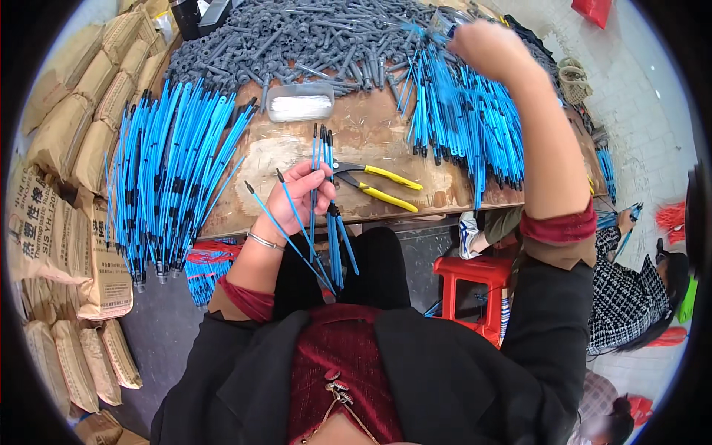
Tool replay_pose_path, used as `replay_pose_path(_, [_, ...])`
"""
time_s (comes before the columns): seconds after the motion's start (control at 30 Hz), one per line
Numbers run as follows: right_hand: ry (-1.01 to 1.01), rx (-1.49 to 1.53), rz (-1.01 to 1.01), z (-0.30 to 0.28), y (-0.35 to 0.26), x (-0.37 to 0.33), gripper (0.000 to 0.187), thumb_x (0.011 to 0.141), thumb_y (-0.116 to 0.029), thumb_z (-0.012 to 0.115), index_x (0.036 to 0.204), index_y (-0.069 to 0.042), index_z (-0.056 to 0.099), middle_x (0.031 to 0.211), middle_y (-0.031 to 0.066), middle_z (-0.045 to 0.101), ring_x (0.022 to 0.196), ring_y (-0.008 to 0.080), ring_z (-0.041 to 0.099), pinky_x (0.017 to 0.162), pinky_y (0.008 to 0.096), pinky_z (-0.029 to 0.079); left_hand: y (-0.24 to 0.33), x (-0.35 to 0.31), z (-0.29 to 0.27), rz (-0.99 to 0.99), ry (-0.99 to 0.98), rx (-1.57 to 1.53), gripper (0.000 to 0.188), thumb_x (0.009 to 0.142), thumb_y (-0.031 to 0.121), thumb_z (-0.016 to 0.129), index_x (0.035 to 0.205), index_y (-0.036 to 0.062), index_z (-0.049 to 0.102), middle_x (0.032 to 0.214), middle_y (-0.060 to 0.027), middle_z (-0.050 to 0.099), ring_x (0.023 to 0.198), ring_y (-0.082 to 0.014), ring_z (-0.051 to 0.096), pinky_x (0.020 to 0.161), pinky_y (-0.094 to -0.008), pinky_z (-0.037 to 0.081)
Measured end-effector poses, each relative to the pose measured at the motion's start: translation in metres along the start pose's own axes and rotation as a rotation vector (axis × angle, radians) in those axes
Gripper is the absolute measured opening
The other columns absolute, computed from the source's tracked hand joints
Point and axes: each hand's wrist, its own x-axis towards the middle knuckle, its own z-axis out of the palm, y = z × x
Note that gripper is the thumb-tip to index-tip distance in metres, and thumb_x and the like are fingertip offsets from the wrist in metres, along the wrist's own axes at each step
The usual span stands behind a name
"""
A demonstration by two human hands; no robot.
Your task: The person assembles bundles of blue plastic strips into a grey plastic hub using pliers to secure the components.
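My left hand [305, 191], with a bracelet at the wrist, is closed around several thin blue rods [336, 241] with black tips. Two of these rods splay out toward the lower left. Just right of that hand, a pair of pliers with yellow handles [382, 189] lies on the table. At the far right, my right hand [486, 50] reaches over a large heap of blue rods [475, 122]. Its fingers are curled together; blurred blue rods show below them, and whatever is between the fingertips is hidden.
Grey plastic parts [297, 41] are heaped across the back of the wooden table [289, 144]. A clear box [300, 102] holds thin white sticks. More blue rods [174, 159] hang over the left edge. Paper sacks [67, 141] line the left; a red stool [475, 285] and other people are right.
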Motion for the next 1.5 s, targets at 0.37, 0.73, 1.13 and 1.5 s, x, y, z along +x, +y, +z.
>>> replay_pose_path(0.37, [-0.064,0.826,0.106,-0.007,-0.014,-0.035,0.034,0.09,-0.03,0.047,0.077,0.0,0.056,0.057,0.009,0.057,0.045,0.0183,0.054,0.044,0.0329,0.043,-0.002,0.001,0.002,0.0,-0.03,-0.027,0.012,0.088,0.014,0.054,0.096,0.006,0.058,0.073,-0.0089,0.064,0.054,-0.0128,0.058,0.046,-0.0239,0.043])
replay_pose_path(0.73, [-0.144,1.445,0.509,0.087,-0.073,-0.13,0.033,0.092,-0.028,0.047,0.075,0.0,0.055,0.051,0.0018,0.05,0.039,0.0082,0.043,0.038,0.023,0.032,0.003,0.003,0.001,-0.065,-0.054,-0.059,0.012,0.087,0.014,0.055,0.096,0.0069,0.057,0.075,-0.0091,0.064,0.057,-0.0125,0.059,0.045,-0.0229,0.041])
replay_pose_path(1.13, [0.032,1.285,0.516,0.067,-0.085,-0.122,0.033,0.092,-0.026,0.047,0.076,0.001,0.056,0.052,0.0036,0.052,0.042,0.011,0.048,0.043,0.0264,0.038,-0.02,0.014,0.069,-0.175,0.135,0.094,0.009,0.087,0.013,0.055,0.094,0.007,0.054,0.093,-0.0186,0.064,0.081,-0.0258,0.064,0.071,-0.0347,0.054])
replay_pose_path(1.5, [0.505,0.741,0.113,0.059,-0.072,-0.131,0.023,0.088,-0.022,0.052,0.081,-0.001,0.059,0.057,0.0107,0.057,0.048,0.0189,0.055,0.048,0.031,0.043,-0.006,-0.005,0.04,-0.167,0.034,0.043,0.01,0.087,0.014,0.056,0.091,0.0064,0.054,0.071,-0.0072,0.06,0.06,-0.0211,0.06,0.05,-0.0312,0.049])
